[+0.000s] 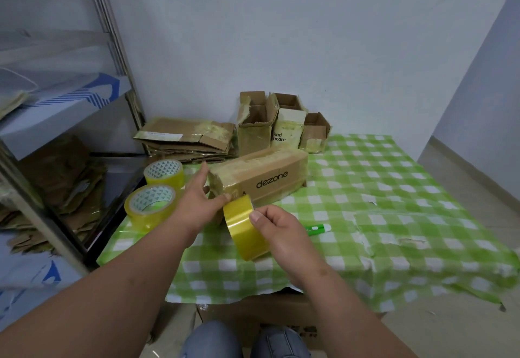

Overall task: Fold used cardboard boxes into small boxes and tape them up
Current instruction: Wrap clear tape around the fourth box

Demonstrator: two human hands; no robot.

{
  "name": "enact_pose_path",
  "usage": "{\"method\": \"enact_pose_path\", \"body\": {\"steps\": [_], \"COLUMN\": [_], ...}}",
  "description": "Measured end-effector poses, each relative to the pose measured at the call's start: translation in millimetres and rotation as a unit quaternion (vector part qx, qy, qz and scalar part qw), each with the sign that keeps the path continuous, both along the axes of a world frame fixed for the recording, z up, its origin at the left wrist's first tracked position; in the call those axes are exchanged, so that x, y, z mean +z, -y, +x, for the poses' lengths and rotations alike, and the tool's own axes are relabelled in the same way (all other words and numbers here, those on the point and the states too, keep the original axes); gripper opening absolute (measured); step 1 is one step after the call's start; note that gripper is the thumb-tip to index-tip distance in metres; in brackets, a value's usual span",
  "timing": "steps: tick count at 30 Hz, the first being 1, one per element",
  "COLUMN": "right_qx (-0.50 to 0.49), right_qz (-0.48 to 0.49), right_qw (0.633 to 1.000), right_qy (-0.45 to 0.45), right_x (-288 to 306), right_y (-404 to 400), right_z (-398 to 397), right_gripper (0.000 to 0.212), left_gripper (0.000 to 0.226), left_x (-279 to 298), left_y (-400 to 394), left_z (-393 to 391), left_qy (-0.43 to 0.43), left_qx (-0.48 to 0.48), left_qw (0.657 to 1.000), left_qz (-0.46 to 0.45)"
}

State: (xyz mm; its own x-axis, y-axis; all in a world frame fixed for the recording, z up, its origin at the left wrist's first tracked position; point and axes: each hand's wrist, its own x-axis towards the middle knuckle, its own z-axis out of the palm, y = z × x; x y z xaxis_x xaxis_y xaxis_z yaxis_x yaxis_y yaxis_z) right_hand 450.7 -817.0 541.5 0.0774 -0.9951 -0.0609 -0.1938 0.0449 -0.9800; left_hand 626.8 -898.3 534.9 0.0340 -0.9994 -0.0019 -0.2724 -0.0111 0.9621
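Green-and-white checked cloth (394, 189) covers a low surface set in the corner of a pale-walled room, its plastic torn in places and its near edge draped over a large carton (253, 318). On it lies a closed cardboard box (270, 177) printed "dezone", on its side and wrapped in yellowish tape. The person's left hand (202, 203) holds the box's near end, thumb and fingers curled against the cardboard. The right hand (281, 234) grips a roll of yellow tape (244, 228) held on edge just below that end, thumb pressed on the roll's outer face, the roll touching the box. Two more tape rolls (153, 206) sit at the cloth's left edge, one behind the other. A green-and-white cutter (316, 229) lies near the right hand. Against the back wall stand three small open boxes (281, 127) beside a stack of flattened cardboard (188, 138). A metal shelving unit (112, 48) at left holds more flattened cardboard.
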Motion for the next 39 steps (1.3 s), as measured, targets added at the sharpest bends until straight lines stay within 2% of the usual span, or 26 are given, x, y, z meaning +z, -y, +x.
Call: {"method": "enact_pose_path", "body": {"steps": [2, 6, 9, 14, 20, 25, 27, 29, 32, 34, 39], "right_qx": [-0.011, -0.001, 0.007, -0.009, -0.023, -0.022, -0.026, -0.035, -0.044, -0.051, -0.032], "right_qz": [0.011, 0.026, 0.022, 0.004, -0.003, -0.020, -0.026, -0.028, -0.014, -0.003, 0.011], "right_qw": [0.999, 0.993, 0.990, 0.986, 0.981, 0.990, 0.991, 0.991, 0.989, 0.987, 0.985], "right_qy": [0.035, 0.117, 0.138, 0.165, 0.191, 0.140, 0.128, 0.128, 0.142, 0.153, 0.170], "right_x": [-0.3, -3.7, -8.4, -14.0, -22.7, -25.3, -25.8, -27.5, -27.9, -27.4, -20.8], "right_y": [1.4, 2.7, 3.0, 1.3, -1.4, 0.2, 0.8, 1.4, 2.6, 4.5, 4.9], "right_z": [2.9, 3.6, 4.9, 8.7, 11.6, 9.7, 10.0, 11.0, 14.0, 14.8, 16.5], "right_gripper": [0.023, 0.007, 0.012, 0.010, 0.013, 0.015, 0.015, 0.013, 0.013, 0.013, 0.013], "left_gripper": [0.090, 0.058, 0.048, 0.048, 0.049, 0.067, 0.072, 0.058, 0.036, 0.034, 0.035], "left_x": [-0.8, -3.0, 0.6, 1.4, 5.1, 10.1, 12.9, 13.0, 13.7, 14.5, 13.2], "left_y": [1.6, 9.0, 11.7, 18.5, 28.8, 32.2, 27.6, 21.3, 8.4, 1.5, -12.7], "left_z": [-2.4, -1.9, 0.7, -1.0, -5.1, -6.1, -8.2, -8.0, -5.5, -3.7, -6.1], "left_qy": [-0.012, 0.017, 0.000, 0.017, -0.036, -0.033, -0.020, -0.022, -0.117, -0.151, -0.178], "left_qx": [-0.018, -0.050, -0.046, -0.045, -0.045, -0.039, 0.021, 0.098, 0.069, 0.033, 0.017], "left_qw": [1.000, 0.998, 0.999, 0.998, 0.998, 0.998, 0.999, 0.993, 0.977, 0.967, 0.961], "left_qz": [-0.016, -0.028, -0.027, -0.042, -0.001, 0.034, 0.029, 0.055, 0.164, 0.202, 0.210]}}
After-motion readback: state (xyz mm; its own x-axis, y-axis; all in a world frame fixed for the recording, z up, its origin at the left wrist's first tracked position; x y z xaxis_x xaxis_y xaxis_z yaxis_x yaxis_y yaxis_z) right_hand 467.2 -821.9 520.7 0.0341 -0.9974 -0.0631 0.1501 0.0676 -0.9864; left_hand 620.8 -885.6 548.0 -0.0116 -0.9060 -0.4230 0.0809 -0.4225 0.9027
